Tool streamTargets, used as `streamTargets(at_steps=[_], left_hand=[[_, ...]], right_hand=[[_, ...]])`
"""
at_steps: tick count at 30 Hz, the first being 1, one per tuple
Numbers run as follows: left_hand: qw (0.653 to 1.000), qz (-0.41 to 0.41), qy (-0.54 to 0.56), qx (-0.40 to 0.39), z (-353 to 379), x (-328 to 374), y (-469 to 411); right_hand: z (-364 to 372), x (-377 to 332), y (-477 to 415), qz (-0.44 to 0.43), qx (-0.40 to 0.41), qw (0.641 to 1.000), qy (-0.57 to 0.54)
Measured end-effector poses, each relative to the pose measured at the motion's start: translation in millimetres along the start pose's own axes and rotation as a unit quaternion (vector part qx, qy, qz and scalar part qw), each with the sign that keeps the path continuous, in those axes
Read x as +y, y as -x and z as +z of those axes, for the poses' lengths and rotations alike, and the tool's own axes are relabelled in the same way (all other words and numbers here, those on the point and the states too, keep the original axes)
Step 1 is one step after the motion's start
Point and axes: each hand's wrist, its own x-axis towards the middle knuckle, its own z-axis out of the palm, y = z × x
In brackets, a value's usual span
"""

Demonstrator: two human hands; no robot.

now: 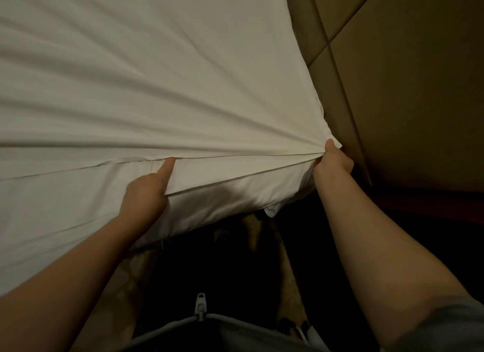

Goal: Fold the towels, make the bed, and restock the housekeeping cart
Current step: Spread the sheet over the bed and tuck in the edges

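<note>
Sheet (131, 76) lies stretched beyond both hands, its corner gripped by the right hand (334, 164) beside the headboard (406, 76), its hanging fold pinched by the left hand (146, 194).

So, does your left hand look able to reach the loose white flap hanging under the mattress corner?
Probably yes: the flap hangs in the open close by, though the left hand must first release the sheet edge.
</note>
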Motion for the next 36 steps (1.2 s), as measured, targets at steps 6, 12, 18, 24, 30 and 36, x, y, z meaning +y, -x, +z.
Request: streamTargets(at_steps=[6,12,18,24,30,36], left_hand=[[0.998,-0.034,0.049,0.0,-0.1,6.3,-3.4],[0.567,-0.235,0.78,-0.12,-21.8,15.1,-12.0],[0.353,-0.289,0.888,-0.061,-11.3,36.1,-21.2],[0.351,-0.264,0.896,-0.069,-7.6,31.6,-18.3],[0.557,-0.332,0.761,0.013,10.7,27.4,-4.9],[0.59,-0.367,0.717,0.053,20.9,37.5,10.9]], right_hand=[[4.1,0.4,1.1,0.023,0.022,0.999,0.0],[7.5,9.3,-10.2,-0.051,-0.008,0.994,0.093],[8.1,10.6,-13.7,-0.068,0.023,0.993,0.097],[5.2,13.6,-19.8,-0.086,0.01,0.988,0.124],[0.8,15.8,-23.9,-0.119,-0.029,0.975,0.187],[4.5,16.2,-24.1,-0.108,-0.01,0.978,0.181]])
